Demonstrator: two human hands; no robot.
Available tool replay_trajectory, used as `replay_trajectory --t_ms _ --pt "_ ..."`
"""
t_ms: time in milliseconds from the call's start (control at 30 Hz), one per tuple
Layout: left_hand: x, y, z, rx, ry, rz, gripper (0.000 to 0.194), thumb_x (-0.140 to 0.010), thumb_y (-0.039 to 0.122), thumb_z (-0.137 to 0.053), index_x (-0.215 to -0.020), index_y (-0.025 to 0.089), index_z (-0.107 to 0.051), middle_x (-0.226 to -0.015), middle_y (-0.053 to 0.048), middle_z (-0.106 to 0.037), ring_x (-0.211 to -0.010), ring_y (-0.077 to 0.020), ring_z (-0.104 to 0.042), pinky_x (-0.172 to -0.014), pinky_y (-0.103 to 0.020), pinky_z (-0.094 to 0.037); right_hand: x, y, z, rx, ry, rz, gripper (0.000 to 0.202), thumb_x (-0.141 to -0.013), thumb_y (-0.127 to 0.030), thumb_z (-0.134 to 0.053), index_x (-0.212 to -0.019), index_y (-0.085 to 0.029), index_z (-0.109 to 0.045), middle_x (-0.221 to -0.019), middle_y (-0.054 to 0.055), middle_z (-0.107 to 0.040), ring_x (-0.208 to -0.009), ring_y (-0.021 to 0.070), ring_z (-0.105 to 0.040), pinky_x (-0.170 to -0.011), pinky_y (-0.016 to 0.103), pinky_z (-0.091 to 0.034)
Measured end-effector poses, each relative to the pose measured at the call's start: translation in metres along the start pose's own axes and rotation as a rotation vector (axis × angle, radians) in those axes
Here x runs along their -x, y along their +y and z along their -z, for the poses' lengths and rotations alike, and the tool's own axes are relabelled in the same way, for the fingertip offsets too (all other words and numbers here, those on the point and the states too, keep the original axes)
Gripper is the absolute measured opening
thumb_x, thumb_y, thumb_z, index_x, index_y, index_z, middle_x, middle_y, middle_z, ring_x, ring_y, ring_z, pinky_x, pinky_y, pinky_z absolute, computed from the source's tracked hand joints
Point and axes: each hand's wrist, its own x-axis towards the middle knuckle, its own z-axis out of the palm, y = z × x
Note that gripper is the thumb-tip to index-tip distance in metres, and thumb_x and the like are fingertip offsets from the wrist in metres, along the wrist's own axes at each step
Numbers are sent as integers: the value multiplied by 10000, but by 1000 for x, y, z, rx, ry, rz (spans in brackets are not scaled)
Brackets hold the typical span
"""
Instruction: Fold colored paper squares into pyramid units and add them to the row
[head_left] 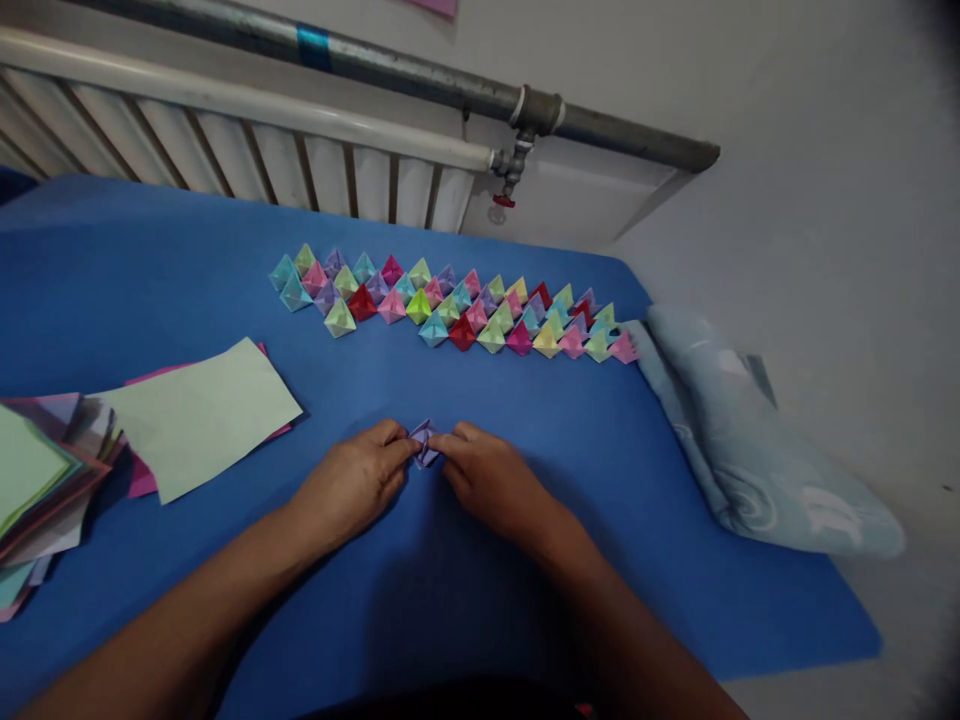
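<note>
Between my two hands is a small purple origami boat point(425, 442), low over the blue table surface. My left hand point(364, 468) pinches its left side with thumb and forefinger. On the opposite side my right hand point(480, 470) grips it, a fingertip pressed at the middle of the folds. Parts of the boat are hidden under the fingers. Farther off, rows of folded paper boats point(492, 337) in green, pink, blue, purple, yellow and red stand close together.
Left of my hands lie a pale green sheet point(202, 415) and a magenta sheet point(142, 478) under it. A stack of coloured paper point(30, 470) sits at the far left. At right is a folded light-blue cloth point(750, 440). A white radiator point(322, 170) and metal pipe point(420, 75) run behind the table.
</note>
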Motion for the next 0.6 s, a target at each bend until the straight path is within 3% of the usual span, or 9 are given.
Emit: replay_trajectory --t_ms 167,267,367,467,600 --pt "0 2 2 65 22 -4 276 -904 152 -401 -1006 184 -656 -965 -65 -638 -780 -157 -626 -720 -292 -517 0 6 -4 -93 59 39 312 -857 -61 -482 -1051 -207 -677 -839 25 -600 -724 136 -533 -689 247 -394" --pt "-2 1 4 182 153 52 224 -915 195 -424 -978 189 -639 -901 -34 -630 -785 -142 -623 -733 -273 -503 -4 14 -9 -268 244 47 282 -830 -47 -463 -938 -193 -678 -822 17 -626 -762 132 -568 -741 245 -421" --pt "-8 -1 2 196 271 180 149 -891 270 -517 -934 177 -625 -808 -5 -597 -681 -127 -582 -642 -255 -476 -12 19 -14 -344 431 -20 193 -803 -73 -485 -827 -183 -642 -766 5 -617 -735 127 -561 -725 242 -425" --pt "-14 -3 -2 158 286 217 144 -883 298 -550 -906 175 -623 -777 3 -582 -655 -123 -554 -620 -253 -446 -20 18 -18 -376 428 -79 104 -791 -118 -542 -772 -185 -621 -722 -11 -592 -669 113 -531 -664 229 -413" --pt "-20 -4 -5 87 212 198 173 -898 285 -529 -787 181 -612 -744 4 -573 -666 -126 -541 -615 -252 -408 -24 16 -21 -369 389 -95 69 -797 -151 -576 -756 -188 -617 -727 -15 -596 -648 103 -516 -638 223 -398"
